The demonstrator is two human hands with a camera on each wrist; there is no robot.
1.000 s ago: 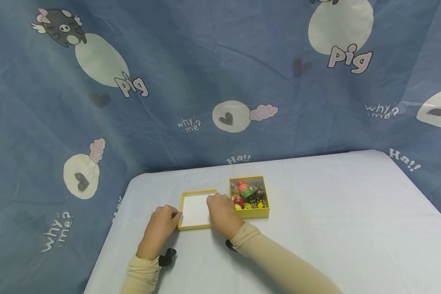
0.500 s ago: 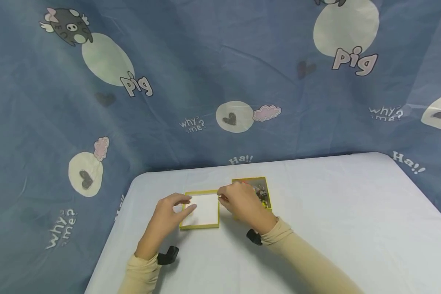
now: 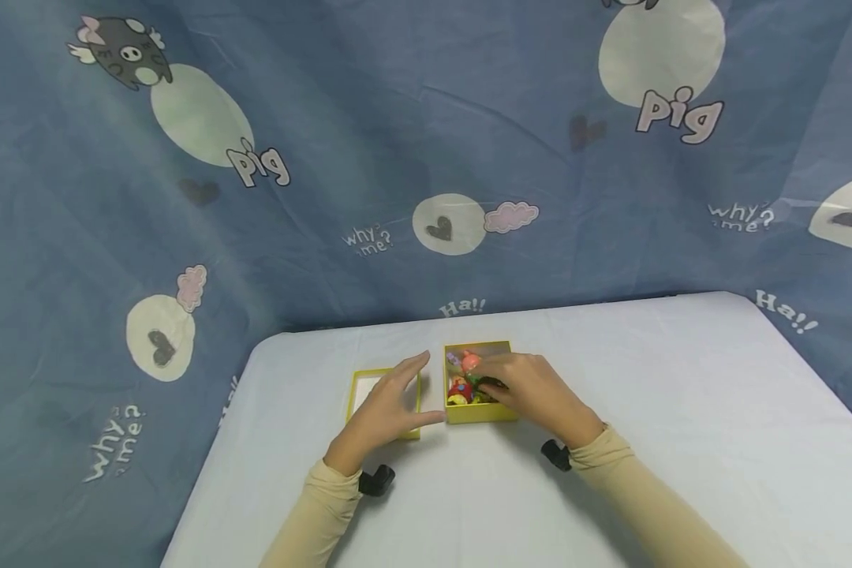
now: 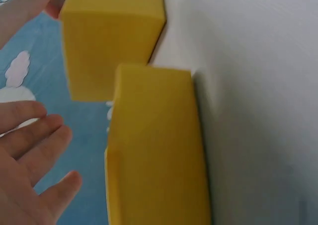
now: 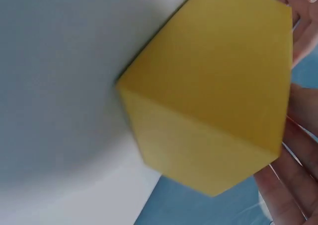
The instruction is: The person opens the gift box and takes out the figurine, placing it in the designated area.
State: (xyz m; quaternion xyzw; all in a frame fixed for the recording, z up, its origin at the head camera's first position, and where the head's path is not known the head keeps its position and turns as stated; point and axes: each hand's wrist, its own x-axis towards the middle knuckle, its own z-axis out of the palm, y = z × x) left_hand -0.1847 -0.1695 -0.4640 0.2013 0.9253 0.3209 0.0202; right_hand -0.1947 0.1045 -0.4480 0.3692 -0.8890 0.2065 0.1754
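A yellow box [image 3: 479,413] with grey inner walls holds several small toy figures, among them an orange-headed one [image 3: 471,362] and a red one [image 3: 460,390]. My right hand [image 3: 536,394] is over its right half, fingers slightly bent and parted from the thumb above the toys. In the right wrist view its fingers [image 5: 285,185] show past the box's edge. My left hand [image 3: 386,406] spreads its fingers and thumb wide near the box's left side, holding nothing. Beneath it lies a shallow yellow tray [image 3: 351,402] with a white inside, partly hidden by the hand.
Both containers stand side by side on a white-covered table [image 3: 653,394]. Behind the table hangs a blue printed cloth [image 3: 369,158]. A black wrist camera [image 3: 378,480] sits below the left hand, another black camera [image 3: 556,455] below the right.
Both hands have left the shallow tray and moved right. The right hand has come over the toy box; the left has spread its fingers and reached toward the box's left side.
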